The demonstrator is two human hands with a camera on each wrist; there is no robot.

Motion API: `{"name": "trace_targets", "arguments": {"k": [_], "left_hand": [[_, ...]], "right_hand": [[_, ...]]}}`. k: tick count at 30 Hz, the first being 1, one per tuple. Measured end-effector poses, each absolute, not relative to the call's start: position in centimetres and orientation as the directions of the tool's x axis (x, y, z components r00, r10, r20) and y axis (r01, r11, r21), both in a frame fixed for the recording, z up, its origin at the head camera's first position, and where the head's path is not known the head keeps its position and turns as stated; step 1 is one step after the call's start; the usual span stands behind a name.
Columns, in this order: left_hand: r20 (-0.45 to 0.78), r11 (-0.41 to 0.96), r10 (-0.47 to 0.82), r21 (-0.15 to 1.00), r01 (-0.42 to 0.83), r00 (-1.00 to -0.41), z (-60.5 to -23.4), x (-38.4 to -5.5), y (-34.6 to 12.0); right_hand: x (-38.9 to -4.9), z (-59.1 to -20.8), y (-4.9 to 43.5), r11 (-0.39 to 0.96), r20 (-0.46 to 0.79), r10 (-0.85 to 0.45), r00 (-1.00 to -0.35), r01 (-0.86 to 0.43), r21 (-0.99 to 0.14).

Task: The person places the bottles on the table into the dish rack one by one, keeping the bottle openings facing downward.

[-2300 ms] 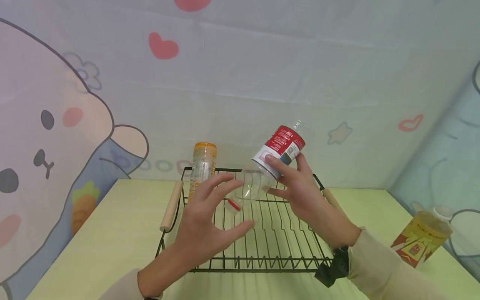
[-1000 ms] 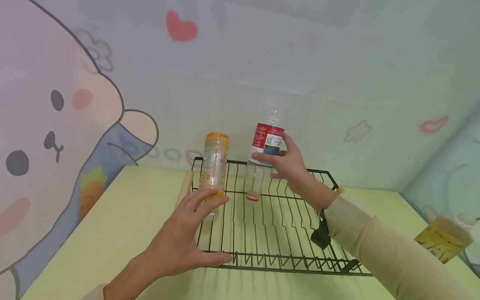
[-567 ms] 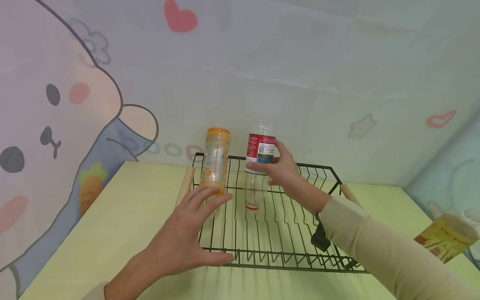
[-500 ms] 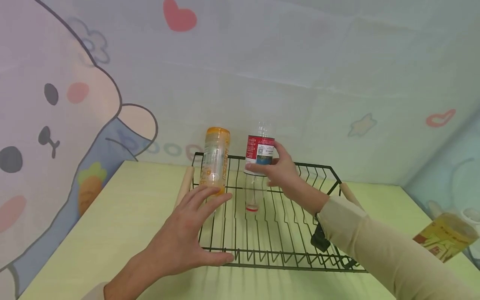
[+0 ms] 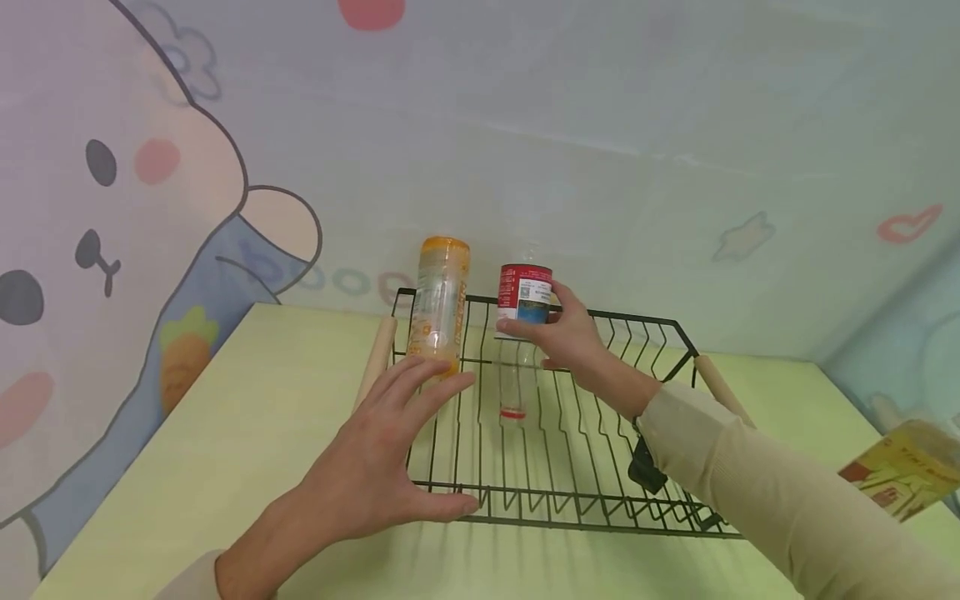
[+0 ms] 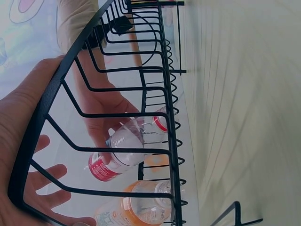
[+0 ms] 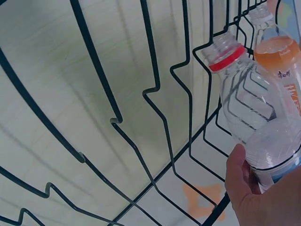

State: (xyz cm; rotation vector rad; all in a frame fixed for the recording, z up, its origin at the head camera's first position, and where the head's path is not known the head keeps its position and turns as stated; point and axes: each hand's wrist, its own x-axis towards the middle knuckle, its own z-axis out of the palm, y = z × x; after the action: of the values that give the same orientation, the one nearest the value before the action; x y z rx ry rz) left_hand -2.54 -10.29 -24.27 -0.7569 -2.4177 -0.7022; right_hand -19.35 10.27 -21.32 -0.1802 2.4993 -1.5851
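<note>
My right hand [image 5: 576, 340] grips a clear plastic bottle [image 5: 525, 293] round its red and white label. The bottle is upside down, its neck with a red ring pointing down at the wires of a black dish rack [image 5: 577, 510]. In the right wrist view, the capless mouth of this bottle [image 7: 256, 94] is against or close to the wires; contact is unclear. My left hand [image 5: 363, 462] spreads its fingers and thumb at the rack's front left and holds nothing. Just beyond its fingertips, an inverted clear bottle with orange markings [image 5: 441, 296] stands in the rack.
Wooden handles [image 5: 377, 360] flank the rack on both sides. A bottle with a yellow label [image 5: 903, 468] is at the far right of the pale green table [image 5: 225, 433]. Behind it all hangs a printed cloth [image 5: 600, 158] with cartoon figures.
My right hand has brought the red-labelled bottle from a slant to nearly vertical, moving it left and down toward the rack. My left hand has drawn back from that bottle, down and left.
</note>
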Motion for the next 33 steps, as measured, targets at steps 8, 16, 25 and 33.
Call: {"name": "trace_targets", "arguments": {"k": [8, 16, 25, 33], "left_hand": [[0.583, 0.720, 0.358, 0.326, 0.613, -0.730, -23.6, -2.5, -10.1], [0.581, 0.728, 0.359, 0.315, 0.609, -0.730, -23.2, -2.6, -10.1], [0.594, 0.715, 0.355, 0.325, 0.619, -0.722, -23.6, -2.5, -10.2], [0.571, 0.722, 0.355, 0.335, 0.605, -0.740, -24.1, -2.5, -10.4]], "right_hand": [[-19.6, -20.8, 10.3, 0.470, -0.088, -0.177, -0.980, -0.006, -0.882], [-20.0, -21.0, 10.3, 0.484, -0.079, -0.169, -0.982, -0.013, -0.875], [-20.0, -22.0, 10.1, 0.513, -0.066, -0.174, -0.983, -0.033, -0.858], [-19.6, -23.1, 10.2, 0.559, -0.030, -0.173, -0.984, -0.073, -0.826]]}}
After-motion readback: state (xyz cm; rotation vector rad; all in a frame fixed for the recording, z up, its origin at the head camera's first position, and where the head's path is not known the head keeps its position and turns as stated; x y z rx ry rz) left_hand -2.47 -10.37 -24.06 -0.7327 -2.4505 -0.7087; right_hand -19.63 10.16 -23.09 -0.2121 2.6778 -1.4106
